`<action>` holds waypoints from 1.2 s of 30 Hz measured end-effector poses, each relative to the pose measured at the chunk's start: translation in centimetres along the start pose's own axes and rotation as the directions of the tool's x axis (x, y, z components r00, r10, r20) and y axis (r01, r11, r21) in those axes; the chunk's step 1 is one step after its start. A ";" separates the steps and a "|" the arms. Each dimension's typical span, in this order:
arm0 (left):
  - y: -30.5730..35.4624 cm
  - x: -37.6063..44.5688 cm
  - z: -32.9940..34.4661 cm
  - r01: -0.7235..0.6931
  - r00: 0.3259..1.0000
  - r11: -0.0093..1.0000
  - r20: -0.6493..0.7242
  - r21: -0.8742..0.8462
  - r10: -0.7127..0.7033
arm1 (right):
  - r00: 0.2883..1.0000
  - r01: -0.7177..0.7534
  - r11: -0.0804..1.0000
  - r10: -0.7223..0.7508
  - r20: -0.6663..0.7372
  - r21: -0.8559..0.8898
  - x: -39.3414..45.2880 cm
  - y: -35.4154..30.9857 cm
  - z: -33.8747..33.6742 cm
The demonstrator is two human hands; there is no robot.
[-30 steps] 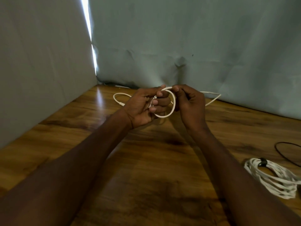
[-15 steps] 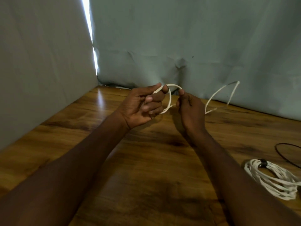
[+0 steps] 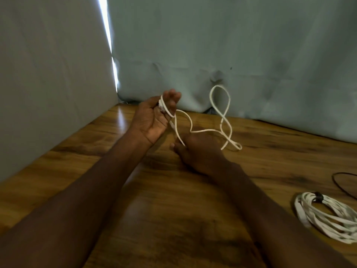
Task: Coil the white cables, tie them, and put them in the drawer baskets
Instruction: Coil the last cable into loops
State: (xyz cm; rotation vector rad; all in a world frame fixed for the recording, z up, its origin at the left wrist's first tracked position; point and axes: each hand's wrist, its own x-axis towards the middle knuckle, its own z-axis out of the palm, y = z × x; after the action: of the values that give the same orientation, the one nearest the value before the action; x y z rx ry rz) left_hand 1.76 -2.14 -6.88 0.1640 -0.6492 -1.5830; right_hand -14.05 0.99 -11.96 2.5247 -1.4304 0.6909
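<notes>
The left hand [image 3: 152,118] is raised, palm toward the camera, with a turn of the white cable [image 3: 210,130] wrapped round its fingers [image 3: 171,99], which curl on it. The right hand [image 3: 197,151] sits lower over the table [image 3: 154,209] and seems to pinch the cable, though blur hides the fingertips. The slack loops toward the curtain [image 3: 231,45]. 1 tied coil [image 3: 326,215] lies at right.
</notes>
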 end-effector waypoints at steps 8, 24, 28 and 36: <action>-1.2 -1.1 0.1 -0.141 0.990 0.303 0.140 0.942 0.026 | 0.979 0.162 0.882 -0.086 -0.187 0.443 -0.1 -0.5 -1.2; -1.8 -1.7 0.5 0.222 0.863 0.610 0.138 0.760 -0.486 | 0.786 0.123 0.644 0.401 -0.471 0.755 0.4 3.5 -2.9; -1.6 -1.5 0.3 0.319 0.835 0.744 0.198 0.587 -0.514 | 0.837 0.041 0.581 0.424 -0.346 0.813 0.4 4.3 -2.7; -1.3 -1.1 0.3 0.278 0.900 0.900 0.238 0.335 -0.366 | 0.913 0.018 0.532 0.336 -0.231 0.846 0.4 4.7 -2.2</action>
State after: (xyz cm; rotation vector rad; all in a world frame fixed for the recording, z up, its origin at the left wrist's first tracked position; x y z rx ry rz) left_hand 0.63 -1.06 -7.54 0.2707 -1.1434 -1.8458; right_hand -18.56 -1.00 -10.24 2.5622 -1.3832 2.2471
